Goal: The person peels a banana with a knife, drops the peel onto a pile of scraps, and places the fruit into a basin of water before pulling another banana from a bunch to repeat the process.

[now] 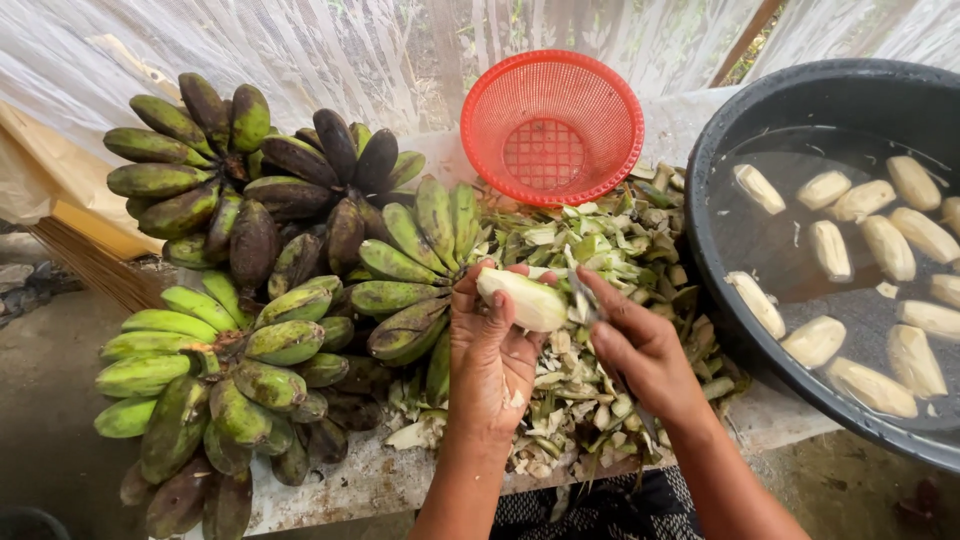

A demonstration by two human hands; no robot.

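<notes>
Left hand cups a peeled, pale cream banana, smooth and slightly waxy-looking, blunt-ended and gently tapered; fingers wrapped around its lower left end, thumb on top, so the grip is closed on the fruit. The banana's long axis runs roughly left to right across the view, tilted a little down toward the right, with its free end pointing at the right hand. It is held above the heap of green peel scraps, near the middle of the table. Right hand lies just beside the banana's free end, index finger extended along a thin, dull metal knife blade; the fingers appear closed on a handle, though the handle itself is hidden under the palm and cannot be confirmed. The peel scraps are fibrous, angular strips, green outside and whitish inside, piled loosely on the pale, stained table surface. To the left, several bunches of unpeeled bananas, stubby and ridged, with skins from matte green to dark purple-brown. Behind the scraps, a round red plastic mesh basket stands tilted on its rim, opening toward the camera. At right, a large black round plastic basin holds cloudy water with more peeled cream bananas floating, well apart from the hands.
</notes>
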